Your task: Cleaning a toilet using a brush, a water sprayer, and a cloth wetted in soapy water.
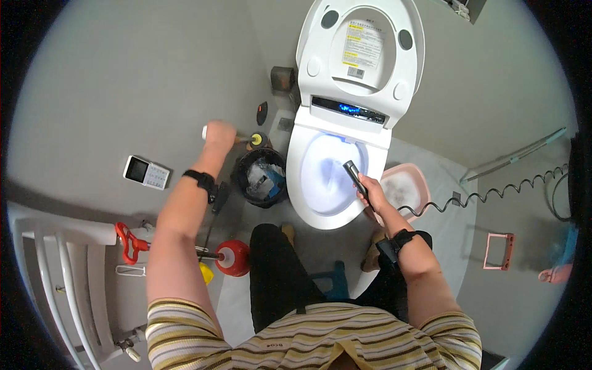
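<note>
Mid-frame, the right hand is gripping a sprayer, probably for aim. Centre-left, the left hand is clenching a handle.

From my remote view, a slim dark sprayer is held slanted over the bowl of the white toilet, its black coiled hose running rightward. The toilet's seat stands raised. Leftward, a white-ended handle lies roughly level, gripped around its middle.

A yellow-and-brown striped shirt is worn with black trousers and wrist straps.
</note>
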Motion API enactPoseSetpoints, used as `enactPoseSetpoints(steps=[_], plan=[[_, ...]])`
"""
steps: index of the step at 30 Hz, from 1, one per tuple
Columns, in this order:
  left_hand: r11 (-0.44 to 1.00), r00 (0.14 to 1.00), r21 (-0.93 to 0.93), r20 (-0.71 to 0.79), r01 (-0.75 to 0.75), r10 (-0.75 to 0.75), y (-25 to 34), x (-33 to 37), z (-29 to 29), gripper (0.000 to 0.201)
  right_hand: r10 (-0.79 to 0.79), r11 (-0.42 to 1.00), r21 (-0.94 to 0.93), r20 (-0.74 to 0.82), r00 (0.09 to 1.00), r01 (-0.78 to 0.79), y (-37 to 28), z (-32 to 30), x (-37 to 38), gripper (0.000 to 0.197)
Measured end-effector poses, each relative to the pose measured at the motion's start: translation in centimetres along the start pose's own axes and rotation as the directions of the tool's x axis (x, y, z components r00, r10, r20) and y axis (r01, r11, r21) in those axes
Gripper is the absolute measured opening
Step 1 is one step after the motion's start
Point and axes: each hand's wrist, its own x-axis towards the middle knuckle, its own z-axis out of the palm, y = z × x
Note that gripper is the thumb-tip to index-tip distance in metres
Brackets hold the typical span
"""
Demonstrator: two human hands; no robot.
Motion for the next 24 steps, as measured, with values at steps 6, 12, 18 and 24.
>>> enactPoseSetpoints(steps=[6,12,18,24], plan=[[0.906,0.932,0.225,0.139,-0.359,0.335,-0.4,7.7,-0.9,0.016,0.002,0.997,0.074,0.016,1.000,-0.003,-0.1,-0.5,2.0,0.052],[0.751,0.814,0.322,0.153,-0.577,0.560,3.0,12.3,2.4,0.020,0.068,0.985,0.154,0.052,0.996,-0.075,-0.8,-0.4,3.8,0.052],[0.858,0.765,0.000,-0.454,-0.513,0.457,2.7,10.3,-4.2,0.016,0.105,0.989,0.092,0.077,0.991,-0.112,-2.3,-1.1,4.1,0.051],[0.535,0.964,-0.841,0.199,0.075,0.178,13.8,-3.1,-3.0,0.036,0.014,0.998,0.055,0.105,0.994,-0.020,-7.1,0.3,1.8,0.047]])
